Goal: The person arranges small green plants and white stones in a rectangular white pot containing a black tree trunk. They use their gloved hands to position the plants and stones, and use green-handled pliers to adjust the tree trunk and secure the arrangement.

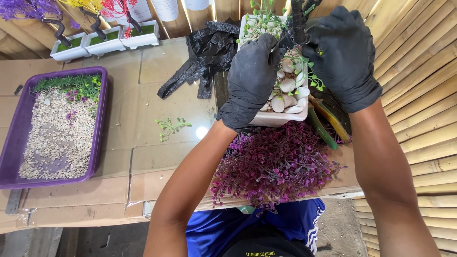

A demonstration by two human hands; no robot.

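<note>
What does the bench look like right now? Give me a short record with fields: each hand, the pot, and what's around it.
left hand: black glove, on the white pot's left side, fingers by the dark trunk
right hand: black glove, gripping the dark trunk
white pot: rectangular, topped with white pebbles, green sprigs above
front of pot: purple foliage pile
left: purple tray of gravel
centre: loose green sprig, black plastic bag
back: three finished small trees
</note>
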